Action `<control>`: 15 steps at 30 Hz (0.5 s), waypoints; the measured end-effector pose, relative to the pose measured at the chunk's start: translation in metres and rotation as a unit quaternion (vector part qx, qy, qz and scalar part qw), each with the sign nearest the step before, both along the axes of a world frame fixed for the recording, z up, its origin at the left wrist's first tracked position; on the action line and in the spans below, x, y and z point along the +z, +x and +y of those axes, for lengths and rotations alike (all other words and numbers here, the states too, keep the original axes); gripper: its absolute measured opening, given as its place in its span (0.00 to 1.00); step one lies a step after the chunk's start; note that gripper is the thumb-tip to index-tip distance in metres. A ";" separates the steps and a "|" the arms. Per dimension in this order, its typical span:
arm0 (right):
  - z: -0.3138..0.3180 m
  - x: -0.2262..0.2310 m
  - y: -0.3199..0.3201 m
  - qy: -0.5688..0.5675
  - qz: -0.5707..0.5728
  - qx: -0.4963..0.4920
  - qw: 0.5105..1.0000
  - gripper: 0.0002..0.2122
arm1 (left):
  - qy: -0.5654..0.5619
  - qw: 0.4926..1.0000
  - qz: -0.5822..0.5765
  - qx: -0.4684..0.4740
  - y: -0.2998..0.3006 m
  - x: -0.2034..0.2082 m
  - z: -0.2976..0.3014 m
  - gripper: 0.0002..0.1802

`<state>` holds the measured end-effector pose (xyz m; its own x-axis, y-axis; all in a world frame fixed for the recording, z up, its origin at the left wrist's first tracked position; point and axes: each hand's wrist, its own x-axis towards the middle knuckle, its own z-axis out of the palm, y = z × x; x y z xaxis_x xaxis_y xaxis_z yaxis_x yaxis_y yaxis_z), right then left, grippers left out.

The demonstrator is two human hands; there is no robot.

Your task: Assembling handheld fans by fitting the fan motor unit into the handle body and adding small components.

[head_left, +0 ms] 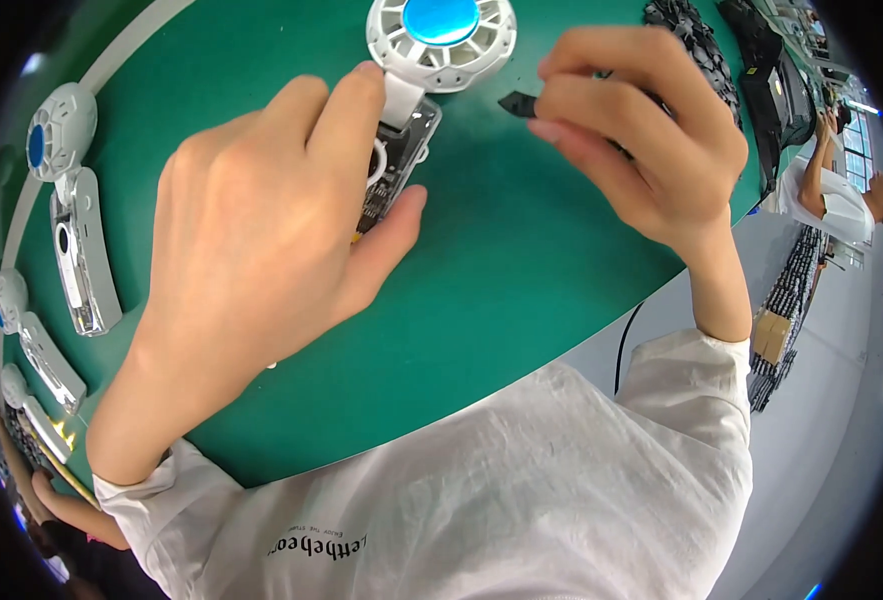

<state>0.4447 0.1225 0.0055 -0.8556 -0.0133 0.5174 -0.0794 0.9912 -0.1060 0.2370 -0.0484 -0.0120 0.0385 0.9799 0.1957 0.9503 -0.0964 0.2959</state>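
Note:
My left hand [261, 215] is closed around the handle of a white handheld fan [401, 102] lying on the green table. The fan's round slotted head, with a shiny blue disc in its centre, points away from me. Its handle is uncovered, showing a dark circuit board and a white ring between my thumb and fingers. To the right of the fan and above the table, my right hand [651, 135] pinches a small black pointed piece [518, 104]; the rest of that piece is hidden behind my fingers.
More white fans [86, 250] with uncovered handles lie in a row along the table's left side. A pile of small black parts [696, 40] sits at the far right, beside a black bag-like item [766, 95]. Other people are at the left and right edges.

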 end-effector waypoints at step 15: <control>-0.056 0.019 -0.017 -0.110 -0.095 -0.210 0.967 0.17 | 0.010 1.000 -0.001 -0.006 0.035 0.000 0.006 0.31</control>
